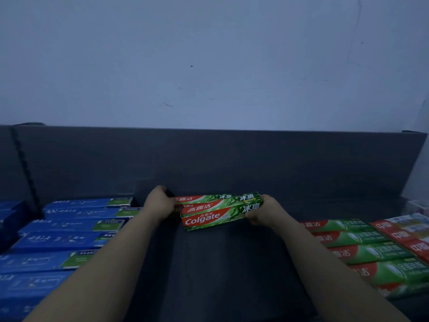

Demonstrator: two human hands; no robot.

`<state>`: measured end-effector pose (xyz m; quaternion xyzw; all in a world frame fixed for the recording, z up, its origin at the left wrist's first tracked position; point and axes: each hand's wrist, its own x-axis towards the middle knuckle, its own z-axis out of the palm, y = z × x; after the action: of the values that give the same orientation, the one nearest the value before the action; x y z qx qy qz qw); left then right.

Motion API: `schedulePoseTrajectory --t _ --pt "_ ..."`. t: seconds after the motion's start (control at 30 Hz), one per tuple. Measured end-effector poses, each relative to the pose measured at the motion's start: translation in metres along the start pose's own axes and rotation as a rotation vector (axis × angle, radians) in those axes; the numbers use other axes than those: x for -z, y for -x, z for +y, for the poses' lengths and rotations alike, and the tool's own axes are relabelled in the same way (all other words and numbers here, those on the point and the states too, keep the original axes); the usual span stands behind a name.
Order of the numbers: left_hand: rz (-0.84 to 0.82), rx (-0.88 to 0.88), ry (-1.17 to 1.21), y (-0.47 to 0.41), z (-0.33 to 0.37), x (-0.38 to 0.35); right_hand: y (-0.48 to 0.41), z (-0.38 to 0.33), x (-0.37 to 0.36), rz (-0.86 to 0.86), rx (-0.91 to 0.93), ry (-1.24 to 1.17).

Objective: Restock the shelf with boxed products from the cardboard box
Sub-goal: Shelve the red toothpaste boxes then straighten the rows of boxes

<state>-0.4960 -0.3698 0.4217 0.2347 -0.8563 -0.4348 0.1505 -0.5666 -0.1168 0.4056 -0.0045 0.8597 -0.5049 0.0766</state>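
Note:
A small bundle of red-and-green Colgate toothpaste boxes (218,211) lies lengthwise at the back of the dark shelf (232,263), close to its back panel. My left hand (160,203) grips the bundle's left end. My right hand (264,211) grips its right end, fingers curled under the front box. The bundle looks tilted, its front box lowest. The cardboard box is out of view.
Rows of blue boxes (69,238) fill the shelf's left side. Green-and-red toothpaste boxes (362,252) and red boxes (408,238) fill the right side. A dark back panel (232,159) rises behind, under a pale wall. A bare strip of shelf runs down the middle.

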Motion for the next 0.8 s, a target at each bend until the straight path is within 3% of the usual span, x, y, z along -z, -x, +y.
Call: schedulePoseTrajectory --t 0.37,0.8 --pt "-0.003 -0.027 0.117 0.033 -0.008 0.025 0.007 -0.003 -0.028 0.075 0.061 0.335" --pt "-0.171 -0.467 -0.058 0.135 -0.005 0.039 0.162 -0.013 -0.006 0.22 0.235 0.474"
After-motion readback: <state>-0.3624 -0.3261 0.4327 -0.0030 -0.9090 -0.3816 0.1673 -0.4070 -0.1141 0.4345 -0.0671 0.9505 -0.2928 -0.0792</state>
